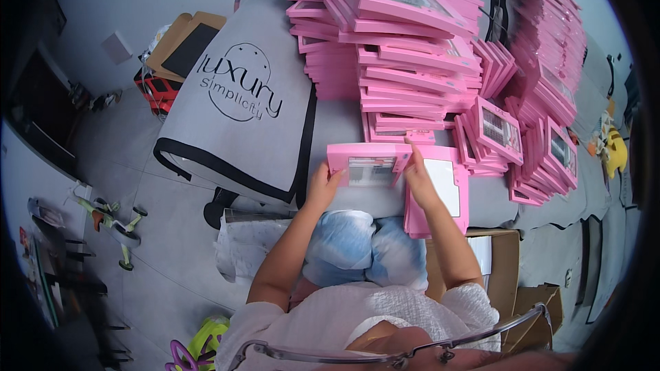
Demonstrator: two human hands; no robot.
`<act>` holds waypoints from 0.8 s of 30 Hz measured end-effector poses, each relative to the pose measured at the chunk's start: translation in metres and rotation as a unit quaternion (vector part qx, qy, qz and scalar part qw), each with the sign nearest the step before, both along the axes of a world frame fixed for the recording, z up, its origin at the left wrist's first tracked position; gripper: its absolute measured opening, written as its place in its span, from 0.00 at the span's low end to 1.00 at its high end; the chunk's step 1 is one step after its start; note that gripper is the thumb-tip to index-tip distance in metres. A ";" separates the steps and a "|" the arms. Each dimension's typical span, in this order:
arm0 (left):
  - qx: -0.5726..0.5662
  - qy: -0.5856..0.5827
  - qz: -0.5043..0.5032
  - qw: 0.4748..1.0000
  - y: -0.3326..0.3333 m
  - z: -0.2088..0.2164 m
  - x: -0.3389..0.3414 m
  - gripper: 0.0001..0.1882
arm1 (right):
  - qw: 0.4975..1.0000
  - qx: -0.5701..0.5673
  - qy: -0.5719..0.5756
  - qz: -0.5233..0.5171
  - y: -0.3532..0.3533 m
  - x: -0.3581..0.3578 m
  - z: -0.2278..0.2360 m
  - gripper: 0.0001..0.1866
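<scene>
Over my lap I hold a flat pink box with a clear window (pixel 371 173), one hand at each short end. My left hand (pixel 323 187) grips its left end, thumb on the front face. My right hand (pixel 421 180) is closed on its right end, fingers along the edge. What lies behind the window is too small to make out. Beneath my right hand and wrist rests a small pile of pink boxes (pixel 462 196), the top one with a white panel. Just beyond the held box, a tall stack of similar pink boxes (pixel 405 86) rises on the grey sofa (pixel 337 120).
More pink boxes (pixel 550 48) are piled at the far right, with smaller stacks (pixel 498 130) nearer. A grey black-edged cover (pixel 234 158) drapes the sofa's left part. Open cardboard boxes (pixel 509 261) stand at my right. A small green-and-white ride-on toy (pixel 122 233) is on the left floor.
</scene>
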State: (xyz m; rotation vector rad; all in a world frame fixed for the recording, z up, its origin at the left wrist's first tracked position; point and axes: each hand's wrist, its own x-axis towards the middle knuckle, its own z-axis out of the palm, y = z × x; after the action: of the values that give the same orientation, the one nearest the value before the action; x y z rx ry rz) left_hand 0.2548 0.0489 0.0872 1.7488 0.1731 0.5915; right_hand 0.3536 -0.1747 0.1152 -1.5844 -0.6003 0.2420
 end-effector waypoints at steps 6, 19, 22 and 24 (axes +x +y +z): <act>-0.043 0.028 0.032 0.998 0.005 -0.065 -0.001 0.14 | 0.993 0.009 -0.035 -0.115 0.014 -0.030 -0.022 0.23; -0.187 0.097 0.088 0.974 0.023 -0.016 -0.030 0.16 | 0.665 -0.217 -0.663 -0.268 0.019 0.106 0.271 0.29; -0.169 0.094 0.090 0.977 0.023 -0.034 -0.042 0.16 | 0.650 -0.329 -0.644 -0.232 0.013 0.133 0.264 0.25; -0.124 0.087 0.130 0.980 0.029 -0.038 -0.053 0.16 | 0.693 -0.312 -0.612 -0.217 0.014 0.127 0.271 0.22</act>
State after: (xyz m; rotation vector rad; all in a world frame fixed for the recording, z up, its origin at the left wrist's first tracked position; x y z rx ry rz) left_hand 0.2015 0.0777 0.0491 1.5439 0.5821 0.5767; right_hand 0.4801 -0.1602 0.3863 -2.4029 -1.1845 -1.2247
